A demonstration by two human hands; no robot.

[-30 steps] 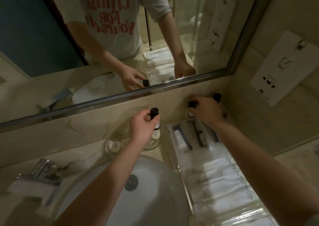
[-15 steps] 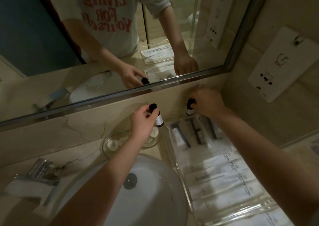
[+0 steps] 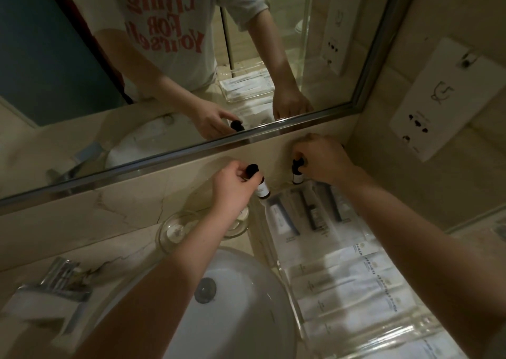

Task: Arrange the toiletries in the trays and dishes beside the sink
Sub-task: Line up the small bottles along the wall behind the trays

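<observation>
Pinching L bottle [image 3: 262,188], R bottle [image 3: 296,174] by tray [image 3: 278,262] far edge, wall [image 3: 273,154] close behind.

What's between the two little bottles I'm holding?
Only bare marble backsplash separates the left bottle from the right bottle, seen in the head view.

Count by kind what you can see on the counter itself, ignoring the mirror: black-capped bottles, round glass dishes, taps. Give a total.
Black-capped bottles: 2, the left-hand bottle held by the left hand, the right-hand bottle held by the right hand
Round glass dishes: 2, the open dish, the half-hidden dish
Taps: 1, the tap
Total: 5
</observation>
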